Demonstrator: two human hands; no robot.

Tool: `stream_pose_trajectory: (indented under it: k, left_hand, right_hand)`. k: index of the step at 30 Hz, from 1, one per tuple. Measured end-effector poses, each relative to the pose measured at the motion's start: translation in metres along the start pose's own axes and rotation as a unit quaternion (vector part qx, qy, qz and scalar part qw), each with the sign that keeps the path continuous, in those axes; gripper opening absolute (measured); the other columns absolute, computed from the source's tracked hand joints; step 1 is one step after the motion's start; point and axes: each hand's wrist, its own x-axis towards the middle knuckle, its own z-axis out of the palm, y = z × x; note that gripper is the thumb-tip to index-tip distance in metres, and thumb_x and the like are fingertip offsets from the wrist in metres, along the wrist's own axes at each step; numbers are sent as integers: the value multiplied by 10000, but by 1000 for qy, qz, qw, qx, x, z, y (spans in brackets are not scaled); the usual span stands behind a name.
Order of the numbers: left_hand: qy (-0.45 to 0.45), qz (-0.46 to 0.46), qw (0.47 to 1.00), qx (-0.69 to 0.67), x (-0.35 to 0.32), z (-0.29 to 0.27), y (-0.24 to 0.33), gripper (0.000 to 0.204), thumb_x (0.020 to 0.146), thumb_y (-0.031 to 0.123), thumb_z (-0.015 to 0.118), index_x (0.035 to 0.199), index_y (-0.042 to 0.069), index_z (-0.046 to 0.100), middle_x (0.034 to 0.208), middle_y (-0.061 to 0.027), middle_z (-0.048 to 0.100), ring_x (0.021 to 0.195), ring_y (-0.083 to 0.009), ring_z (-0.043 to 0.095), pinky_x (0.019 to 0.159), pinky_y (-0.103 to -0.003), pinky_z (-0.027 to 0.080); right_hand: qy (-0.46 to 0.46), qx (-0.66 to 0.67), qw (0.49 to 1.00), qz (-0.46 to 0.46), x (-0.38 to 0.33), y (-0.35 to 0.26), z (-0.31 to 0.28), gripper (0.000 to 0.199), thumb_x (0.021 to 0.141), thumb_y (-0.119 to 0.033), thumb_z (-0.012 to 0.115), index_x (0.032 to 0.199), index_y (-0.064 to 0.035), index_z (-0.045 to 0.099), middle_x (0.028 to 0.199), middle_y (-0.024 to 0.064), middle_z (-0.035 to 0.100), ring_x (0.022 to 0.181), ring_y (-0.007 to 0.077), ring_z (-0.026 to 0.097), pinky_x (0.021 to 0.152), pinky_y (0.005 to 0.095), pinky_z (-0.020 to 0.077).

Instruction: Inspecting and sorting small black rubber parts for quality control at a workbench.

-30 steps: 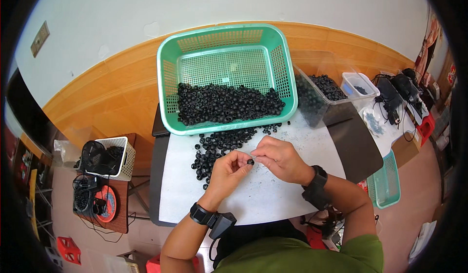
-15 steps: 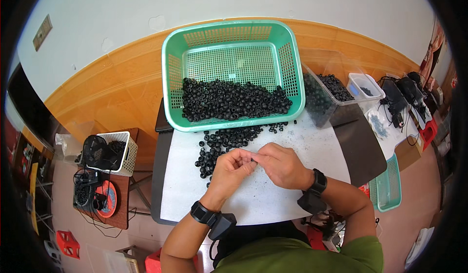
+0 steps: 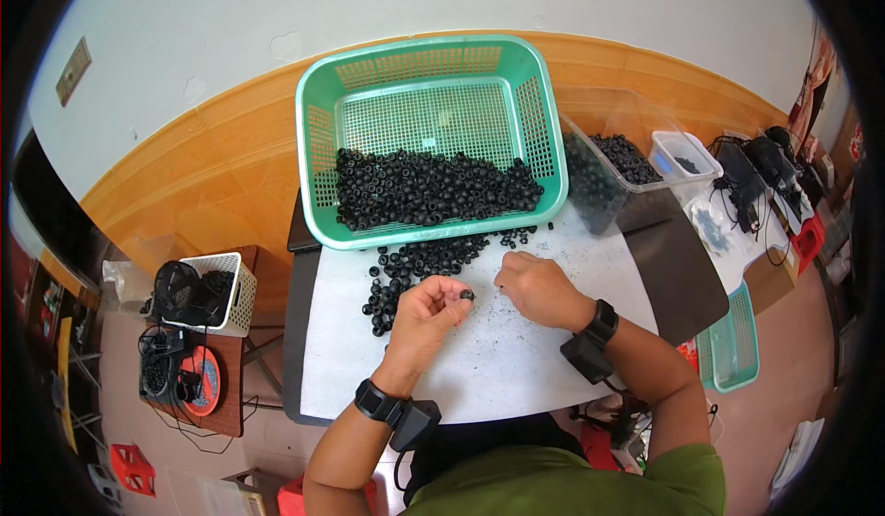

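Observation:
Between the thumb and forefinger of my left hand (image 3: 426,318) is a small round black ring-shaped part (image 3: 467,295). My right hand (image 3: 542,291) is just to the right of it, apart from it, with its fingers curled together; whatever its fingertips may pinch is hidden or too small to name. Loose black parts (image 3: 392,299) of the same kind lie on the white sheet (image 3: 516,368) beyond and left of my left hand. Behind them a green basket (image 3: 433,239) is tilted toward me, with many more black parts (image 3: 433,189) gathered along its near side.
To the right of the basket stands a clear bin (image 3: 599,204) of black parts, then a small white tub (image 3: 687,154). At the left, a side table (image 3: 230,382) carries a white basket (image 3: 241,299) and an orange-red dish (image 3: 212,382). Tiny bluish bits dot the sheet.
My hands have come apart. The right hand has moved away to the right and a little up, while the black part now shows in my left fingertips.

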Motion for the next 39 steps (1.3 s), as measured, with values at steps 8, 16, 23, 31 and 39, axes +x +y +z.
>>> stream_pose_trajectory:
  k: [8,16,23,31,39]
  left_hand:
    - [-72,-17,997,-29,-1,1,-3,133,837,21,635,964,10,595,876,-61,647,728,-83,580,655,-209,464]
    - [-81,-32,996,-17,-3,8,-1,135,841,8,642,966,4,591,823,-11,609,712,-60,561,638,-196,449]
    - [-84,-35,995,-39,-4,7,-1,133,839,14,645,959,3,587,813,-22,617,697,-65,574,621,-197,457]
    - [-76,-25,996,-28,-4,5,0,117,855,23,627,962,1,587,818,-22,622,697,-65,578,621,-196,459]
    - [-60,-26,996,-55,-5,9,-3,88,869,8,589,956,2,587,864,-17,616,790,-57,563,710,-191,443]
  right_hand:
    - [91,363,927,24,6,-27,-30,66,849,60,534,867,21,584,878,78,495,709,118,520,567,229,462]
    - [27,458,888,34,3,-25,-33,55,859,29,541,892,20,585,860,53,506,603,87,521,489,206,454]
    - [16,436,899,31,3,-32,-31,66,841,27,563,897,13,594,851,61,522,610,108,530,511,225,450]
    - [90,380,921,0,-1,-34,-15,155,798,37,632,944,0,593,899,70,548,584,76,517,517,207,446]
    - [134,274,952,-24,2,-42,-3,265,691,35,691,906,-24,548,830,74,511,605,178,528,520,272,435]
